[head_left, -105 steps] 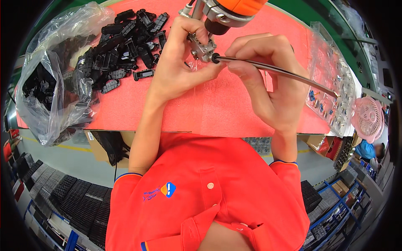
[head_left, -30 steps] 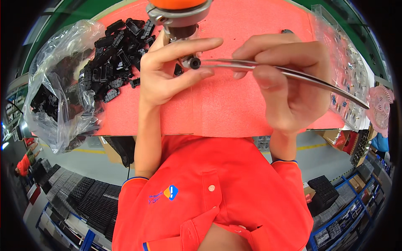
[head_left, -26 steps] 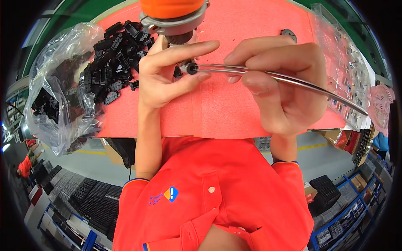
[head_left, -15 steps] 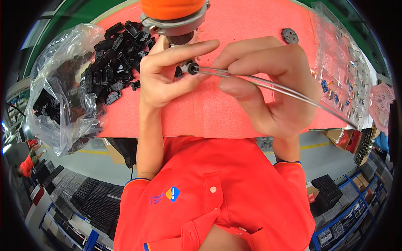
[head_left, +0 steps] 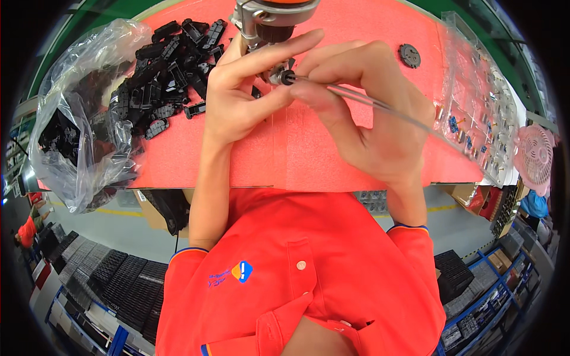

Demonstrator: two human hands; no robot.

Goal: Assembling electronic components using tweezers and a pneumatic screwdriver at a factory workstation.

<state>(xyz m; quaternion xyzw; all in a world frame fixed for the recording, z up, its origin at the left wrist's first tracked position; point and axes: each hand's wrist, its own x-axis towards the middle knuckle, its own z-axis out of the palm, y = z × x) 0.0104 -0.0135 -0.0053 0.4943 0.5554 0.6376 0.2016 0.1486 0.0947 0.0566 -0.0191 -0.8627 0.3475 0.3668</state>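
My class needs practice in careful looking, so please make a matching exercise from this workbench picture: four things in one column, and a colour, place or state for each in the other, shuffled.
Column one
1. Tweezers
2. Fan
3. Round disc
4. Clear plastic bag

Column two
A. Lying on the mat, beyond the right hand
B. To the left of the heap of black parts
C. Held between thumb and fingers
D. Pale pink, near the right edge of the picture

Right pairs: 1-C, 2-D, 3-A, 4-B
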